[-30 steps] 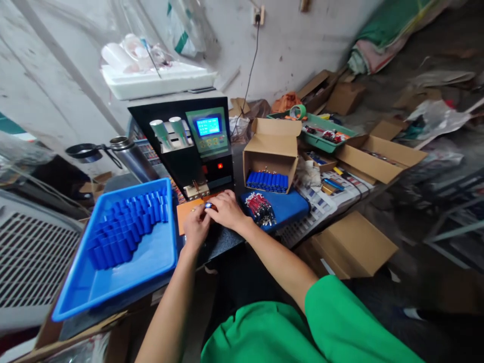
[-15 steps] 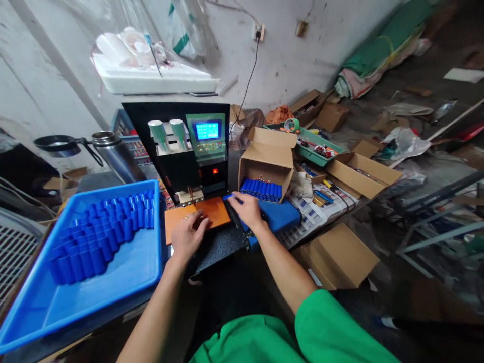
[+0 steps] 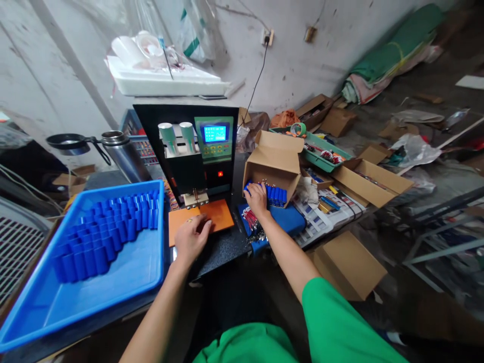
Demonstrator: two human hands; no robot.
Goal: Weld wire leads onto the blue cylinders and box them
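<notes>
My left hand [image 3: 191, 237] lies low over the orange plate [image 3: 221, 216] in front of the spot welder, its thumb apart from the fingers and nothing visible in its grasp. At the mouth of an open cardboard box [image 3: 278, 154], my right hand [image 3: 257, 197] has its fingers curled on a blue battery cell [image 3: 247, 189] at the left end of the stack. More blue cells [image 3: 277, 195] lie in rows in that box, with small metal tabs at their far ends. Above the plate stands the black welder [image 3: 181, 176] with a lit blue screen [image 3: 215, 133].
A blue tray [image 3: 132, 262] of upright blue cells stands at left, a steel flask [image 3: 124, 156] behind it. Red and silver leads [image 3: 251, 219] lie on a blue pad [image 3: 285, 222] below my right wrist. Farther right are a green tray [image 3: 321, 151] and cardboard boxes [image 3: 372, 179].
My right hand has moved from beside the orange plate to the cardboard box, carrying a blue cell. The leads on the pad are now uncovered. My left hand stays at the plate.
</notes>
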